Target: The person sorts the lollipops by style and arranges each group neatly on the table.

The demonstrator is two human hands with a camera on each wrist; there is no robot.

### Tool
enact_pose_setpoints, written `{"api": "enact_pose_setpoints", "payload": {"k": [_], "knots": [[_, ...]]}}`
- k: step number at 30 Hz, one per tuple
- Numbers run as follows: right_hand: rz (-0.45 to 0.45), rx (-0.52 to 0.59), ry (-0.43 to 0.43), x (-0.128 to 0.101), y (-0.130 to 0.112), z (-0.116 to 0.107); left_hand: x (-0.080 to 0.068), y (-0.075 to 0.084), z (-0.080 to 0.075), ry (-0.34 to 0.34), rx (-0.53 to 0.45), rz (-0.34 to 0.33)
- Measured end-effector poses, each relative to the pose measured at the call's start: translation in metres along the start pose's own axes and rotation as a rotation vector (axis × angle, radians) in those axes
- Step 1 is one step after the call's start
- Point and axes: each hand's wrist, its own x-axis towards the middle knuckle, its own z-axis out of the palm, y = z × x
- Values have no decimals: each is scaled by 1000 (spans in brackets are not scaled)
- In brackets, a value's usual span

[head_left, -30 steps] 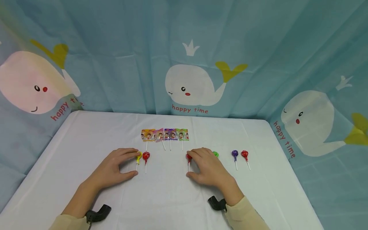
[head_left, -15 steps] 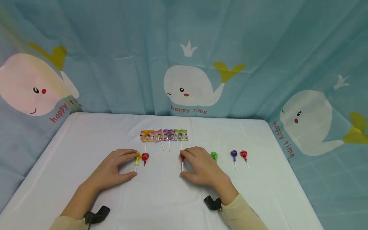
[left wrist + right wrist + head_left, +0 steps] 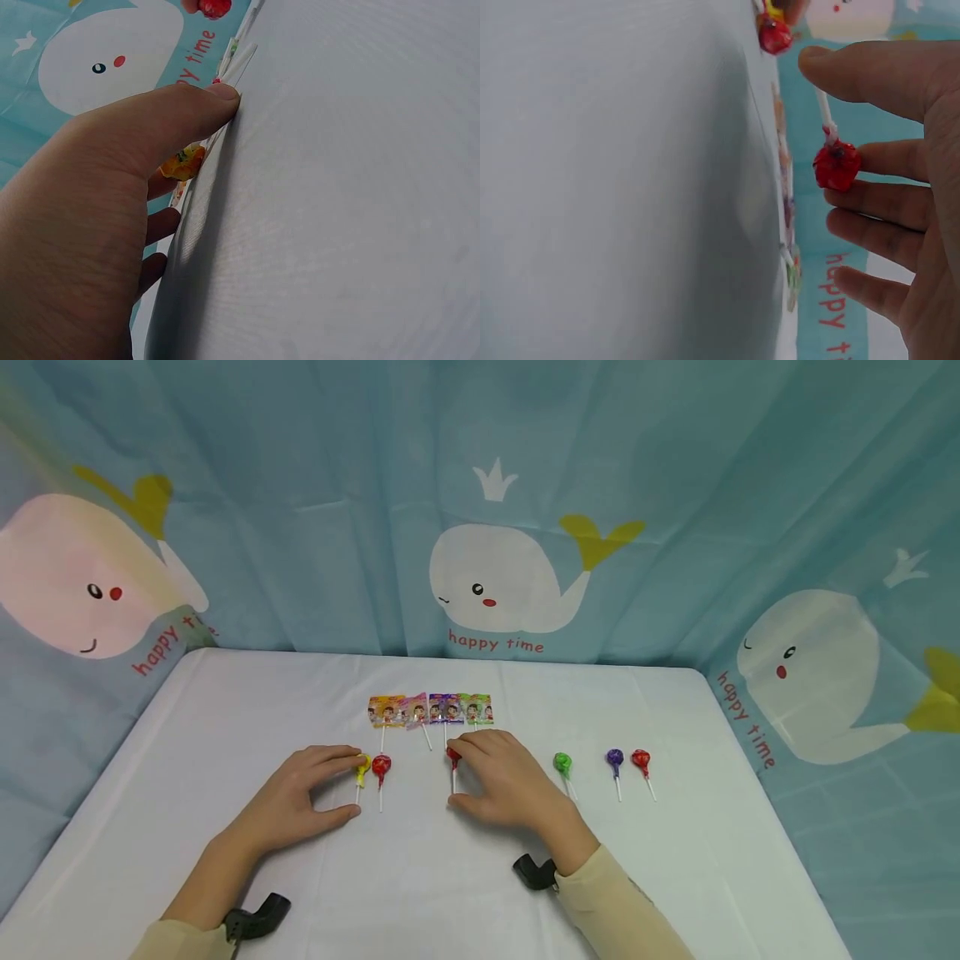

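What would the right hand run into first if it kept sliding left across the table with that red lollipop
Probably the red lollipop beside the yellow one at the left hand; the right hand has bare cloth until there, though depth is uncertain.

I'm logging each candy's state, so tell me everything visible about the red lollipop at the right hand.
The red lollipop has a round head in shiny, crinkled red wrapper on a thin white stick. It lies on the white table, head toward the far edge. The right hand pinches it, index finger at the head and thumb by the stick's end.

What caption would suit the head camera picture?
Right hand holds a red lollipop while left hand holds a yellow lollipop on a white table.
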Motion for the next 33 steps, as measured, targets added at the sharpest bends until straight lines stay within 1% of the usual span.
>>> {"api": "enact_pose_setpoints", "payload": {"k": [3,9,14,20,33], "knots": [[-5,5,2,6,-3,2,1,0,0,-3,1,-4],[-21,12,5,16,-9,5,1,0,0,-1,-1,9],[-29,17,5,21,-14,7,1,-1,0,-8,-4,1],[-41,41,-26,26,-20,9,0,-2,2,-12,-7,-5],[-56,21,-59,33,-29,13,0,-3,2,-14,-10,-8]]}}
